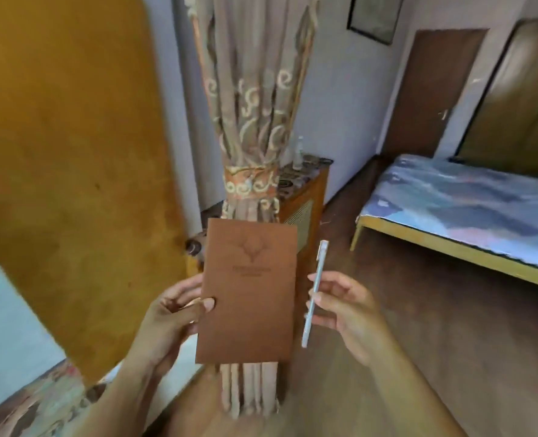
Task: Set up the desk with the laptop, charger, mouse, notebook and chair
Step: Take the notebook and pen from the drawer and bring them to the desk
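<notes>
Holding a brown notebook upright in mid-air, the left hand grips its left edge, thumb pressed on the front cover, other fingers behind. Cover is closed, w/ a faint embossed antler-like emblem near the top & a line of text under it, too blurred to read. Notebook tilts slightly clockwise.

Right hand is closed around a pale blue pen, pinched btwn thumb & fingertips about mid-shaft. Pen stands near vertical, cap end up, just beside the notebook's right edge but not touching it.

Behind both: a tied-back curtain w/ swirl embroidery, gathered by a patterned band, its lower part hanging behind & below the notebook. Left of it a large mustard-yellow panel. Right of the curtain a low wooden cabinet against the wall, w/ a clear bottle on top; other items there too blurred to make out.

Far right: a bed w/ a blue patterned cover on a yellowish frame, standing on a dark wood floor. Beyond it a brown door & a framed picture high on the wall. Bottom left corner shows a patterned surface, unclear what it is. Whole view is soft w/ motion blur
</notes>
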